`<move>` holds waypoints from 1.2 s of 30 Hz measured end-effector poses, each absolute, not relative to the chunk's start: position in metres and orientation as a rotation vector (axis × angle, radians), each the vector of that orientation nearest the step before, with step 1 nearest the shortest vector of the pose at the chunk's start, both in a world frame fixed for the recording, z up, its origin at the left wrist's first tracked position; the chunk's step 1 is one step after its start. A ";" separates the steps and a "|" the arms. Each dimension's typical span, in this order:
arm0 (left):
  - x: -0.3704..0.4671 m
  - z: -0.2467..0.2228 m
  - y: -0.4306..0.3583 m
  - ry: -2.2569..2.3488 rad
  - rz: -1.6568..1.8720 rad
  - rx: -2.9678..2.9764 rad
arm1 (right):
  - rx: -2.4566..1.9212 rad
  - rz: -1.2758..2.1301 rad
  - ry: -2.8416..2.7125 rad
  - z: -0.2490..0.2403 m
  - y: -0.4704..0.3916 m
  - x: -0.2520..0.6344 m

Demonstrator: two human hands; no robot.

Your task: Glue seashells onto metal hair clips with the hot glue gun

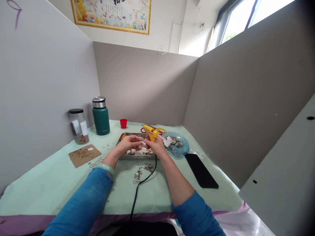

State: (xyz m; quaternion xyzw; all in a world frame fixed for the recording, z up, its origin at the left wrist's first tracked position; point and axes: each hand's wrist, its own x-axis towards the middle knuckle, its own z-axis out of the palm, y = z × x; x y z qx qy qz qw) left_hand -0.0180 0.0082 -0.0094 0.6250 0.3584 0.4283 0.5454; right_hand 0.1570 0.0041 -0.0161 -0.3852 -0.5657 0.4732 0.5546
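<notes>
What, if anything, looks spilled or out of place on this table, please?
The small metal pieces lie loose in piles on the cloth before the metal tray, with the black cord close by, which looks untidy. Dark specks also litter the brown board.

A green bottle [101,120] stands beside a jar [80,127].

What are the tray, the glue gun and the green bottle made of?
Tray: probably bare metal, its silvery rim shining. Glue gun: likely smooth plastic, an even, bright yellow. Green bottle: perhaps metal under a matte coating, judging by its shiny silver neck.
</notes>
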 end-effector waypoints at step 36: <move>-0.012 -0.010 0.008 0.925 1.195 1.619 | -0.799 1.210 -1.274 -0.011 -0.004 0.156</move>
